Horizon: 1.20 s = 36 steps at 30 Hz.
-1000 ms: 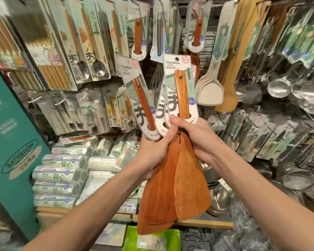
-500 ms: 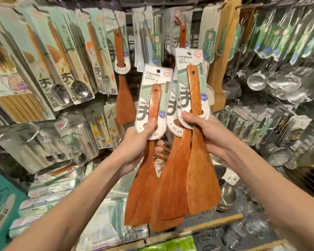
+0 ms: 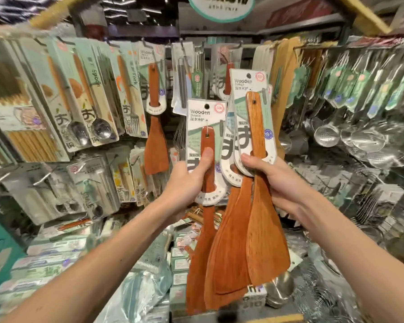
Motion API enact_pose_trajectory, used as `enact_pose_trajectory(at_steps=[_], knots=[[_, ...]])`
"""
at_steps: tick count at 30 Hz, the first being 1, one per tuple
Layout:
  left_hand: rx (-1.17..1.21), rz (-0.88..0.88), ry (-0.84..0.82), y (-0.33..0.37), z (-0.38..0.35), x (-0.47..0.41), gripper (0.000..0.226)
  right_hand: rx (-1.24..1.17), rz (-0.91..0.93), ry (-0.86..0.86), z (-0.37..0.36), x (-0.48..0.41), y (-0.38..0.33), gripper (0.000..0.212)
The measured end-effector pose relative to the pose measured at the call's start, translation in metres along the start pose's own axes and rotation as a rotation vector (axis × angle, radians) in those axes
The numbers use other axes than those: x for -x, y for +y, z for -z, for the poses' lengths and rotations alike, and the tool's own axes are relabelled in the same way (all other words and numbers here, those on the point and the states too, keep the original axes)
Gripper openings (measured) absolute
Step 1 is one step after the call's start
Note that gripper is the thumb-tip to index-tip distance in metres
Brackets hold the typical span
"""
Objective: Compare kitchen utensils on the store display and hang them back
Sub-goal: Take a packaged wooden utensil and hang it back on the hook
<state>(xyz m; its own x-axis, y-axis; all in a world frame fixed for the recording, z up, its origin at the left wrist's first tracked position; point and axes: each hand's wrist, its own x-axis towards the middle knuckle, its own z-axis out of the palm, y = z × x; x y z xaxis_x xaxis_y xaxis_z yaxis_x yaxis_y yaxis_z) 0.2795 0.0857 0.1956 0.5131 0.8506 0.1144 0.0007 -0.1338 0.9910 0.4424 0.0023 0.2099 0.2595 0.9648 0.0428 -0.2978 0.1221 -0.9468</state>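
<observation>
Left hand [image 3: 184, 185]: closed round the handle of one spatula [image 3: 201, 252], with the thumb laid flat up the front of the handle. The fingers are hidden behind its card [image 3: 205, 117]. The spatula is upright, blade down toward 6 o'clock.

Right hand [image 3: 275, 180]: grips two spatulas together at the neck, thumb across the lower edge of their cards [image 3: 250, 89]. The front spatula [image 3: 267, 241] is lighter wood, blade down. The rear spatula [image 3: 229, 257] is darker and fans toward 7 o'clock behind it, so the blades overlap. The left spatula sits just beside this pair, at their 9 o'clock. Whether the blade edges touch, I can't tell.

All three are held up mid-view in front of the display, off the hooks.

Packs: each held handle is threaded through a slot in a white-and-green card printed "Wooden". The right pair's cards are stacked, the rear one mostly covered. At 10 o'clock one more carded spatula [image 3: 155, 141] hangs on the rack. Toward 9 o'clock are card packs holding spoons [image 3: 100, 129] and a pack of chopsticks [image 3: 30, 143]. At 3 o'clock hang steel ladles [image 3: 329, 136].

Hard to make out: the edges of the view are blurred. The boxes [image 3: 56, 252] low at 8 o'clock are smeared and their print is illegible. A steel bowl [image 3: 281, 290] at 5 o'clock is half hidden behind the blades, contents not visible. A round sign [image 3: 219, 5] at 12 o'clock is cut off by the top edge.
</observation>
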Motion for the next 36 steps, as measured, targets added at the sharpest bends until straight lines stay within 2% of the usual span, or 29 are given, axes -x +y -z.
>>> enact_pose_trajectory(at_steps=[2, 7, 12, 20, 22, 25, 30, 36], knots=[[-0.011, 0.017, 0.014, 0.002, -0.008, -0.001, 0.039, 0.0, -0.004, -0.008, 0.014, 0.0, -0.004, 0.026], [-0.073, -0.06, 0.094, -0.009, -0.009, -0.004, 0.01, 0.07, -0.012, 0.013, 0.045, 0.0, -0.011, 0.028], [-0.029, 0.008, 0.248, -0.016, 0.007, -0.012, 0.015, 0.107, -0.024, 0.014, 0.049, -0.009, -0.007, 0.026], [-0.059, -0.182, 0.455, 0.037, 0.066, -0.052, 0.019, 0.085, 0.01, -0.038, -0.013, -0.048, -0.004, 0.021], [-0.154, -0.279, 0.502, 0.052, 0.082, -0.066, 0.017, 0.08, 0.036, -0.043, -0.029, -0.058, -0.007, 0.023], [-0.234, -0.376, 0.486, 0.069, 0.098, -0.082, 0.023, 0.073, 0.051, -0.072, -0.045, -0.069, -0.007, 0.025], [-0.185, -0.448, 0.523, 0.081, 0.113, -0.11, 0.029, 0.103, 0.073, -0.065, -0.062, -0.076, -0.006, 0.025], [-0.179, -0.379, 0.519, 0.081, 0.119, -0.124, 0.032, 0.114, 0.085, -0.054, -0.067, -0.081, -0.006, 0.025]])
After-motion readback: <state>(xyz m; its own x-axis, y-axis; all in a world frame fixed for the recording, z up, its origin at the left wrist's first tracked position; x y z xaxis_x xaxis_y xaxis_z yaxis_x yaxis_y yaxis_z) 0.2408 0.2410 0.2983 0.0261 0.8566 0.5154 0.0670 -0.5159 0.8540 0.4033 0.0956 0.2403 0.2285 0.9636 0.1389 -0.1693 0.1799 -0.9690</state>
